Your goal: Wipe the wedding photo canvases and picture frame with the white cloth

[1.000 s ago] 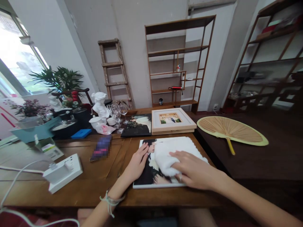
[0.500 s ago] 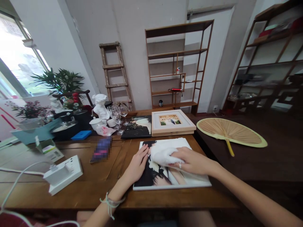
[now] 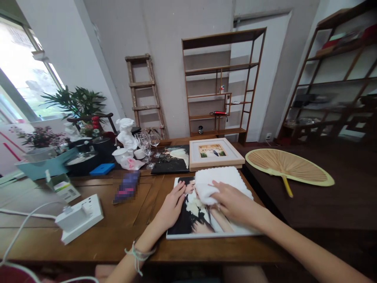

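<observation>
A photo panel (image 3: 203, 226) with a printed picture of a couple and white flowers lies flat at the table's front edge. My left hand (image 3: 173, 202) rests on its left side, fingers stretched out and together over the dark part of the print. In my right hand (image 3: 231, 202) is a bunched part of a white cloth (image 3: 224, 177), pressed on the upper middle of the picture. The rest of the cloth spreads over the panel's upper right and hides that part of the print.
Behind the panel lie a framed picture (image 3: 216, 153) and a dark album-like board (image 3: 171, 159). Wine glasses (image 3: 147, 143), a white bust (image 3: 126, 133) and a blue box (image 3: 102, 169) stand left of them. A power strip (image 3: 82, 218) with cables lies left, a hand fan (image 3: 290, 167) right.
The white cloth has gone from a bunched wad to lying more spread over the panel's upper right. My right hand has shifted slightly; my left hand stays in place.
</observation>
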`<control>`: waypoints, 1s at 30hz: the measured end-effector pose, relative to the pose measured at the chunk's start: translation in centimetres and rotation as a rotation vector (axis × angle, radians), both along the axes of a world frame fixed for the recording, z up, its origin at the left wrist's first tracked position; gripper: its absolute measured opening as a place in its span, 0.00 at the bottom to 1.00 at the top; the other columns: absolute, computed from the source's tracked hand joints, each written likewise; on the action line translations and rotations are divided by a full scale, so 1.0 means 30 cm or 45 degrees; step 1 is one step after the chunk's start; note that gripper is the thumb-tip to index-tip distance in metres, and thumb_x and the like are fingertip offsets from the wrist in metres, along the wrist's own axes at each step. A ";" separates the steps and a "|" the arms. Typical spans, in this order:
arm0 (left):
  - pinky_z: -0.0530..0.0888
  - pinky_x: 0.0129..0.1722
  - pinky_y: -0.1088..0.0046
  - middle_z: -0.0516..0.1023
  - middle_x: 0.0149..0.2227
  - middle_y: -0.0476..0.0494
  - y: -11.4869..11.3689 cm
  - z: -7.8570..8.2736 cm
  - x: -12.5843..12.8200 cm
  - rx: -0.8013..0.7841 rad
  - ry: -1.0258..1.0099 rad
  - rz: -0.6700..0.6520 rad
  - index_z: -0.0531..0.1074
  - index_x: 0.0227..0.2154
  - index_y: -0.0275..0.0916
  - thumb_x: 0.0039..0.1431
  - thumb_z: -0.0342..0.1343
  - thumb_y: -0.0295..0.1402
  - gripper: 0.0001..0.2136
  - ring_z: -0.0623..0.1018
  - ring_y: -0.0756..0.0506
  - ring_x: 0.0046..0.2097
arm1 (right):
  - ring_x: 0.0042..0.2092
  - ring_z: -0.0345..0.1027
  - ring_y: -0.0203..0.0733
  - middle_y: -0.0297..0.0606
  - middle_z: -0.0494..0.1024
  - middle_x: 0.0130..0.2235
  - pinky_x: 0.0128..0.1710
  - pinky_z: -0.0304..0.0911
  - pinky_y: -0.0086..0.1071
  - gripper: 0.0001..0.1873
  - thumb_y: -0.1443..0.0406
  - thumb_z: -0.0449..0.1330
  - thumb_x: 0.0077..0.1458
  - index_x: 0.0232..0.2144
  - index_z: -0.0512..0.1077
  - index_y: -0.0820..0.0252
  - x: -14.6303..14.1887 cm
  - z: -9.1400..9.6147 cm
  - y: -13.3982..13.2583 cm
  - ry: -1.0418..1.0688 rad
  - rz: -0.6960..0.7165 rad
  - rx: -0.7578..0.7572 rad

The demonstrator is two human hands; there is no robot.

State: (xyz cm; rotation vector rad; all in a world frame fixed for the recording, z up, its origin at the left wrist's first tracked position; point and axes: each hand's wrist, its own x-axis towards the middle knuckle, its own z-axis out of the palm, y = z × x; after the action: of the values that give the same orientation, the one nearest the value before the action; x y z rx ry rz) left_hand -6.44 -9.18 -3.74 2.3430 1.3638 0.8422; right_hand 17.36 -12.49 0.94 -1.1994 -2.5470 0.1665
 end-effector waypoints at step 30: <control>0.56 0.60 0.62 0.61 0.59 0.36 -0.007 0.003 -0.003 -0.018 -0.042 0.005 0.65 0.53 0.33 0.60 0.42 0.32 0.19 0.61 0.45 0.60 | 0.61 0.47 0.51 0.50 0.65 0.55 0.57 0.43 0.51 0.25 0.78 0.48 0.43 0.44 0.70 0.63 0.039 -0.014 0.069 -0.096 -0.027 0.035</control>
State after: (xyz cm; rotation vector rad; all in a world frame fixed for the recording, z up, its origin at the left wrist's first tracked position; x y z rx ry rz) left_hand -6.53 -9.38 -3.65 2.3063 1.3574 0.8656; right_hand 18.53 -10.41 0.51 -1.2441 -2.5916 0.0824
